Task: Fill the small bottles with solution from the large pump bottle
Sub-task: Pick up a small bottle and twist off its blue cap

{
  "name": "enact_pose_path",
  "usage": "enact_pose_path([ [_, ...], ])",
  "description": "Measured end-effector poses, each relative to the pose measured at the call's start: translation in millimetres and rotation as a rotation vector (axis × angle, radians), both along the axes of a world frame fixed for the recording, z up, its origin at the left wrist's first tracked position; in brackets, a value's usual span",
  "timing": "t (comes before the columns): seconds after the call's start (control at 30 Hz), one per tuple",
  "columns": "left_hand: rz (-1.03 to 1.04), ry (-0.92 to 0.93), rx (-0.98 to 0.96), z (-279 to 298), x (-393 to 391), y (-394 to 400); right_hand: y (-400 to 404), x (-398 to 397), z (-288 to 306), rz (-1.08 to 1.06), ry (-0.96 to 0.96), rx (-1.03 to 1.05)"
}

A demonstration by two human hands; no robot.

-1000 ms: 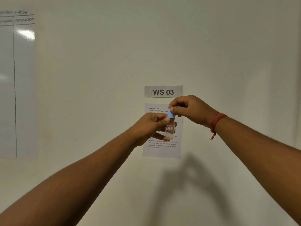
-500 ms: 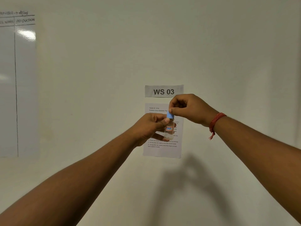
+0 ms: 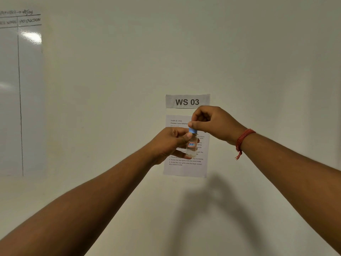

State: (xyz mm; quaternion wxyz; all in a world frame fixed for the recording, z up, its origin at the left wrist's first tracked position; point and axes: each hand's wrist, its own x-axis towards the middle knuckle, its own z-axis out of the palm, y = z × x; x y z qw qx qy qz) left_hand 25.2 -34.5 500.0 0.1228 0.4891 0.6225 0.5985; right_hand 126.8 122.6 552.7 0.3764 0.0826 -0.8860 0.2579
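Note:
A small clear bottle with a red-framed label is held upright in the air at arm's length, in front of the wall. My left hand grips its body from the left, thumb across the neck. My right hand reaches in from the right and pinches the blue cap on top of the bottle between thumb and fingers. The large pump bottle is not in view.
A white wall fills the view. A "WS 03" sign and a printed instruction sheet hang on it behind the hands. A whiteboard with handwriting is at the left. A red thread bracelet circles my right wrist.
Both hands stay on the bottle and cap in nearly the same spot. My right hand has shifted slightly on the blue cap.

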Motion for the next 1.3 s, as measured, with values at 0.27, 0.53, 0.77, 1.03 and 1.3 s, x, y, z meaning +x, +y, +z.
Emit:
enact_pose_path([
  [0.27,-0.002,-0.013,-0.006,-1.5,-0.7,2.3,1.7,-2.5,-0.3,0.032,-0.025,-0.045],
  [0.53,-0.003,-0.004,-0.009,-2.0,-2.6,2.8,0.6,-2.1,-1.2,-0.004,-0.03,-0.021],
  [0.77,0.007,-0.009,-0.013,-1.6,-2.2,2.9,-1.2,0.2,-1.1,0.0,-0.038,-0.019],
  [1.03,0.009,-0.021,-0.011,-3.1,-0.9,1.3,-3.0,1.6,-1.8,-0.026,-0.007,0.004],
  [1.3,0.005,-0.024,-0.009,-4.2,1.7,-0.9,-2.4,2.9,-1.5,-0.024,-0.018,0.031],
])
